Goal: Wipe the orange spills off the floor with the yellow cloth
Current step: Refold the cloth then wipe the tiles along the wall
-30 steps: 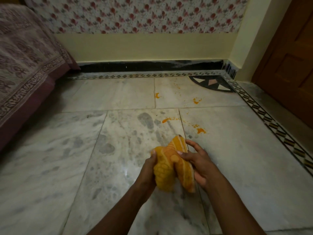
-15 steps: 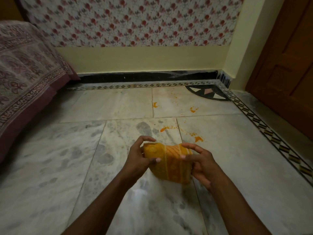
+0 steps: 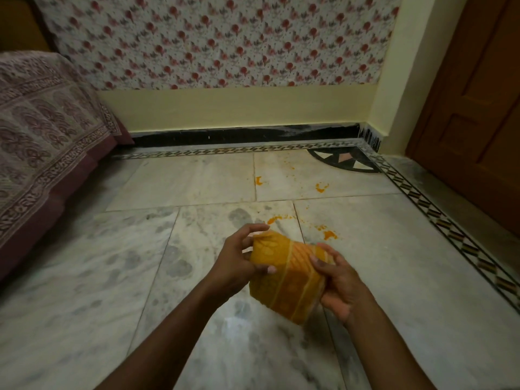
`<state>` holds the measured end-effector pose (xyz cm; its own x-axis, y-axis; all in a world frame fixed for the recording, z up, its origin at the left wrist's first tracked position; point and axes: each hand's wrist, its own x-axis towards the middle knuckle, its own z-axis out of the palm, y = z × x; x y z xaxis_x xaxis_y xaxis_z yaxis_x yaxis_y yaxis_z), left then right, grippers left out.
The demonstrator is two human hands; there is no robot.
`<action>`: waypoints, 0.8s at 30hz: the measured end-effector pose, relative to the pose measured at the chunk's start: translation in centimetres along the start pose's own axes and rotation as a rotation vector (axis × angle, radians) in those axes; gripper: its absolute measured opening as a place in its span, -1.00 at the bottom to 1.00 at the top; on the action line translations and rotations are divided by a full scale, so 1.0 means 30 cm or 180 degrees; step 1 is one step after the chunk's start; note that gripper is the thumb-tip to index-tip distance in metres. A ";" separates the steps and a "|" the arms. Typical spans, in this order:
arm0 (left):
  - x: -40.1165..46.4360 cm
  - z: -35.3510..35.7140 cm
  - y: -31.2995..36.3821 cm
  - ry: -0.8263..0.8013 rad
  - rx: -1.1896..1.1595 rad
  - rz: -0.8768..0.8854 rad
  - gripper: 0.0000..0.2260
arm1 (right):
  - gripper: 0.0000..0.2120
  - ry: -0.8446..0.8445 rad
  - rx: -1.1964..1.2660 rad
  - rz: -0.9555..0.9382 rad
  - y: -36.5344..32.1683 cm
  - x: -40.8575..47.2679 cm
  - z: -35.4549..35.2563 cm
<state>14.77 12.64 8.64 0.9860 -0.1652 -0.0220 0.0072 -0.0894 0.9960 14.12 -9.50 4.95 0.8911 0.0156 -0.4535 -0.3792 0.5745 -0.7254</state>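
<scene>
Head view, yellow cloth (image 3: 284,277) bunched between both hands, long axis slanting down-right

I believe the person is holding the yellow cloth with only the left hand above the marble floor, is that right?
Not quite: the head view shows both hands on the yellow cloth, the left hand and the right hand, above the marble floor.

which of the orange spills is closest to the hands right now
The streak just beyond the left hand, above the yellow cloth. The blob lies farther right; the two spills near the wall are farthest.
</scene>
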 end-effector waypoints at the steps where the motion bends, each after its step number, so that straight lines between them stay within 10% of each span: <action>1: 0.001 0.001 0.001 0.0113 0.0060 -0.0015 -0.35 | -0.36 0.0066 0.0114 -0.0230 -0.006 -0.005 0.005; 8: 0.014 0.033 -0.016 0.0790 0.0437 0.0150 -0.47 | -0.22 -0.0070 -0.1683 -0.1030 -0.035 -0.034 0.030; 15: -0.012 0.066 -0.039 0.1040 0.1454 0.0568 -0.60 | -0.78 0.0533 -0.3926 -0.1764 -0.037 -0.005 0.044; 24: 0.029 0.078 -0.105 0.0837 0.2371 0.0817 -0.84 | -0.79 0.0339 -0.4607 -0.1768 -0.072 0.043 0.044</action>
<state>15.22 10.49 5.29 0.9494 -0.0424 0.3111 -0.2442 -0.7224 0.6469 16.41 -9.63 6.60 0.9989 -0.0161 0.0444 0.0163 -0.7648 -0.6440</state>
